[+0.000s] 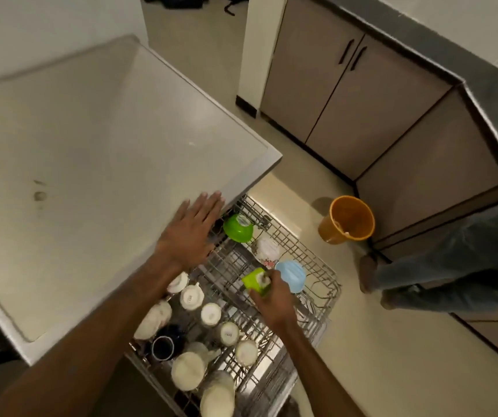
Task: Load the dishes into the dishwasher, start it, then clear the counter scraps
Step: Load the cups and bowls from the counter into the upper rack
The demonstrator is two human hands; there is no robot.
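The dishwasher's wire rack (317,266) is pulled out below the white appliance top (106,152). My right hand (272,299) grips a small lime-green cup (255,281) just above the rack's middle. My left hand (193,230) lies flat, fingers straight, on the front edge of the appliance top. In the rack sit a green bowl (238,227), a white patterned bowl (266,251), a light blue bowl (291,275), several upturned white cups (192,297) and a dark blue mug (163,348).
An orange bucket (348,219) stands on the floor to the right of the rack. Another person's legs in jeans (440,266) stand at the right by grey cabinets (341,91). A grey counter (482,85) runs along the top right.
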